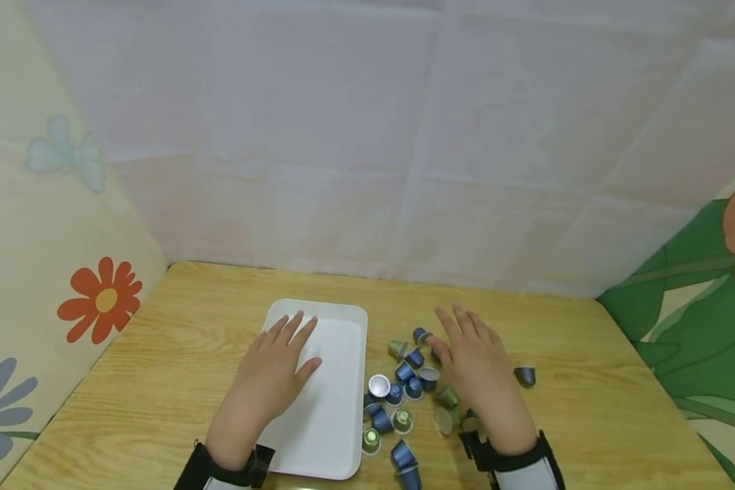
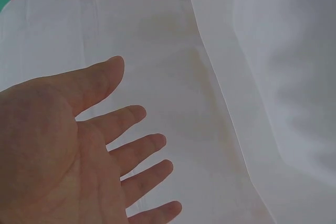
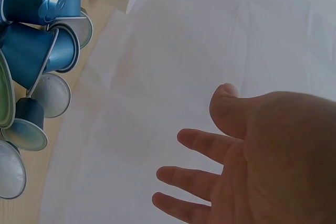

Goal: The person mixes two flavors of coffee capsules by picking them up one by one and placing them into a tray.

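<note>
In the head view my left hand (image 1: 272, 378) is held over a white rectangular tray (image 1: 337, 435), its fingers spread and holding nothing. The left wrist view shows the same hand (image 2: 89, 145) with its palm bare. My right hand (image 1: 478, 361) hovers over the right side of a scatter of coffee capsules, fingers extended; its palm (image 3: 273, 161) is bare in the right wrist view. Blue capsules (image 1: 405, 371) and green capsules (image 1: 402, 420) lie between the tray and that hand, some upright, some on their sides. The right hand hides part of the scatter.
A dark capsule (image 1: 525, 376) lies apart to the right of the right hand. The wooden table (image 1: 208, 327) meets a white cloth backdrop (image 1: 343, 170) behind. Printed flower panels stand at the left and right sides.
</note>
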`<state>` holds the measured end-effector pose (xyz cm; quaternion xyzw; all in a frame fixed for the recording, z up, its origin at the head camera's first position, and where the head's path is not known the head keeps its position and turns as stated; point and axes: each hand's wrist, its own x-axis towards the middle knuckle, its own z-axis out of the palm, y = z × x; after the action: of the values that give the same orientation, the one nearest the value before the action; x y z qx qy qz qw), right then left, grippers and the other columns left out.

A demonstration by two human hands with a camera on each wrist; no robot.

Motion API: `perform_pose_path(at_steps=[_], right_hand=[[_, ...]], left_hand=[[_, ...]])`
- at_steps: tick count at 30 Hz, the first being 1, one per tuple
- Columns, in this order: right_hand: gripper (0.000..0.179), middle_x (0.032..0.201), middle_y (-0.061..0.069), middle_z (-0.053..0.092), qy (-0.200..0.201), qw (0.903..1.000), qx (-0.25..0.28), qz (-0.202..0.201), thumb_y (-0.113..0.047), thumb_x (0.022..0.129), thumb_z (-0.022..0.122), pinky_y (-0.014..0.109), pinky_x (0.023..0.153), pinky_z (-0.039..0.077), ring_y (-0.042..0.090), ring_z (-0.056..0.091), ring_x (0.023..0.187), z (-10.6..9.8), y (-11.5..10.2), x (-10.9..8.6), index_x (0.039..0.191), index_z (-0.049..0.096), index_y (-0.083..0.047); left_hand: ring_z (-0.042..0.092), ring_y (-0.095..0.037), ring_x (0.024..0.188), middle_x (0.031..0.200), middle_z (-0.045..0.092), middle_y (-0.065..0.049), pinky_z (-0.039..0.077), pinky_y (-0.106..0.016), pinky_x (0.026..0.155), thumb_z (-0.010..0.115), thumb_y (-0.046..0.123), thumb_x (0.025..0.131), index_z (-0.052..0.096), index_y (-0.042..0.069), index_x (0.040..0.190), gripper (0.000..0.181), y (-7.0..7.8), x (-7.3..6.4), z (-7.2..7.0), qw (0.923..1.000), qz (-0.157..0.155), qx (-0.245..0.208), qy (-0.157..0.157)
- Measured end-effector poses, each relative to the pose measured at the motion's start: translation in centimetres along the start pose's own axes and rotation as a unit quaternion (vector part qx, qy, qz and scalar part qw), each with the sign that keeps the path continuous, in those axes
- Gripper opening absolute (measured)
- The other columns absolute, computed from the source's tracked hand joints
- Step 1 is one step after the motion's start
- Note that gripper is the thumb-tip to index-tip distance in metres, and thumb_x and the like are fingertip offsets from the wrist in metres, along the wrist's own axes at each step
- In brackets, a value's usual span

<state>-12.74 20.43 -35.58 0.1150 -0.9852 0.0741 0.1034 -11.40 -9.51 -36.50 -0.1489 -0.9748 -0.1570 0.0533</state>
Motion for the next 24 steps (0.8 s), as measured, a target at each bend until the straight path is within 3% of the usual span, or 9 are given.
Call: perform_pose_path(at_steps=[7,13,18,24], right_hand=[[0.062,0.154,0.028,0.031,-0.015,0.9999,0.008,0.001,-0.035,0.101,0.056,0.067,0.107,0.027,0.050,0.031,0.138,0.1,-0.2,0.1,0.153,0.036,-0.007],[0.076,0.160,0.024,0.017,-0.042,0.9990,0.016,0.000,-0.044,0.096,0.060,0.068,0.109,0.020,0.049,0.020,0.142,0.2,-0.7,-0.3,0.157,0.027,-0.011],[0.081,0.161,0.023,0.016,-0.024,0.9996,0.012,-0.009,-0.046,0.094,0.063,0.067,0.110,0.022,0.048,0.021,0.143,0.7,-1.1,-0.4,0.157,0.027,-0.011],[0.082,0.161,0.021,0.019,-0.052,0.9974,0.022,-0.046,-0.048,0.092,0.064,0.067,0.107,0.028,0.048,0.027,0.141,1.3,-1.6,-1.4,0.156,0.029,-0.011]], left_hand=[[0.032,-0.040,0.141,0.154,0.038,-0.017,0.028,-0.061,0.111,0.062,0.035,0.097,0.044,0.010,0.150,0.061,0.1,0.1,0.1,0.9999,0.003,0.006,0.010],[0.024,-0.040,0.145,0.158,0.031,-0.017,0.023,-0.060,0.114,0.063,0.041,0.096,0.041,0.011,0.151,0.067,0.1,-0.1,0.1,0.9991,0.000,0.032,0.028],[0.024,-0.039,0.145,0.158,0.031,-0.017,0.021,-0.060,0.114,0.062,0.045,0.095,0.041,0.012,0.151,0.069,0.3,-0.3,0.2,0.9981,0.011,0.038,0.048],[0.024,-0.040,0.145,0.158,0.032,-0.016,0.021,-0.062,0.114,0.060,0.044,0.097,0.041,0.013,0.152,0.065,-0.5,-1.2,0.1,0.9997,0.016,-0.015,0.014]])
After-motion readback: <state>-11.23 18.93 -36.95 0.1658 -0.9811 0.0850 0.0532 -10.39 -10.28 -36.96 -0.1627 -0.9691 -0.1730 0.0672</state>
